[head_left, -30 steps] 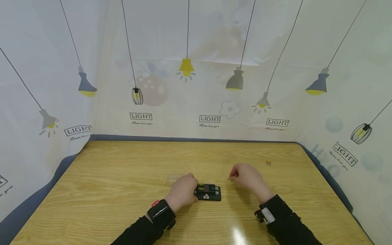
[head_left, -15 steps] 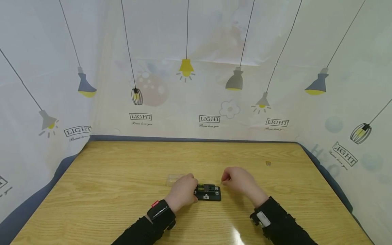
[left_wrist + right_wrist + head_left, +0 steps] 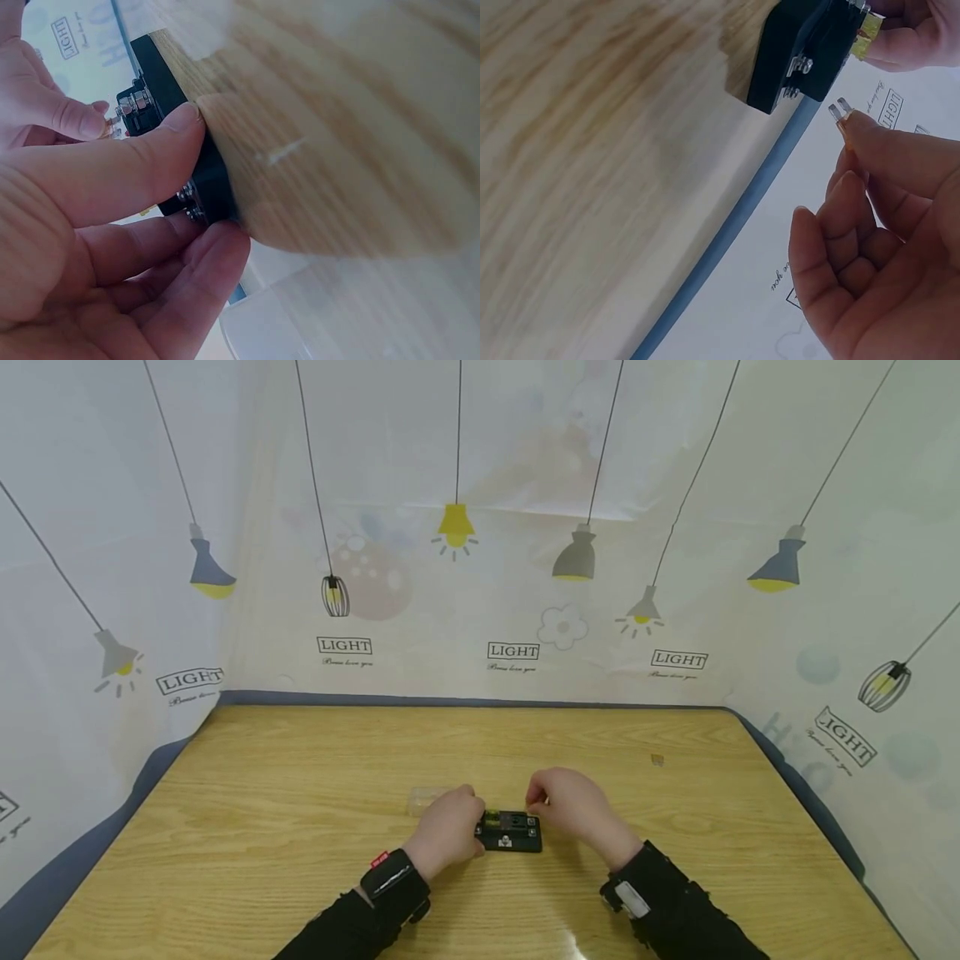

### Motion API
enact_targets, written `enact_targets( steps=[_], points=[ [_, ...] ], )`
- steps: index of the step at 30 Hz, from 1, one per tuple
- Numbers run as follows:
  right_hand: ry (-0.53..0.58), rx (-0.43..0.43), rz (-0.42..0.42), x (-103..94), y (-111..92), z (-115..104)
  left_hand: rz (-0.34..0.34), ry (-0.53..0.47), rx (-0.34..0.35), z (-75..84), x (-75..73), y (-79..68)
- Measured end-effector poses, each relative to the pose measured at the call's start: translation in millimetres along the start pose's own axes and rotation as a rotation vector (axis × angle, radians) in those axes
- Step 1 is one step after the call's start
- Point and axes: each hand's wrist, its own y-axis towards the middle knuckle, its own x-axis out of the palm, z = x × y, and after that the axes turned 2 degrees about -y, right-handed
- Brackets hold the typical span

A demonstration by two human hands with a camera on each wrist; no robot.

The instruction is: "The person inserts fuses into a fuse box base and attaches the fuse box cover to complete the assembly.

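My left hand (image 3: 447,829) grips the left end of a black fuse block (image 3: 510,841), thumb on one side and fingers on the other. Metal screw terminals (image 3: 135,101) stand along the block, and a yellow piece (image 3: 867,37) sits on it near the left hand. In the right wrist view my right hand (image 3: 889,217) pinches a small orange blade fuse (image 3: 844,133) between thumb and forefinger, its two metal prongs pointing towards the block. The head view has the right hand just over the block's far right corner; the fuse is too small to make out there.
A clear plastic cover (image 3: 424,799) lies on the wooden table (image 3: 300,777) behind the left hand. Farther back on the right is a small brown patch (image 3: 657,760). A printed white sheet (image 3: 450,660) rises beyond the table's back edge.
My right hand has moved left with the blade fuse, from beside the fuse block to its right end. The left hand and the block have stayed in place.
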Motion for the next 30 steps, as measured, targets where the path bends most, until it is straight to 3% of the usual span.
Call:
enact_targets(
  steps=[10, 30],
  points=[
    [-0.126, -0.075, 0.025, 2.9, 6, -8, 0.001, 0.002, 0.001, -1.4, 0.2, 0.7],
    [-0.217, -0.161, 0.055, 6.9, 3, -14, -0.005, 0.006, 0.014, -2.3, 0.3, 0.7]
  ],
)
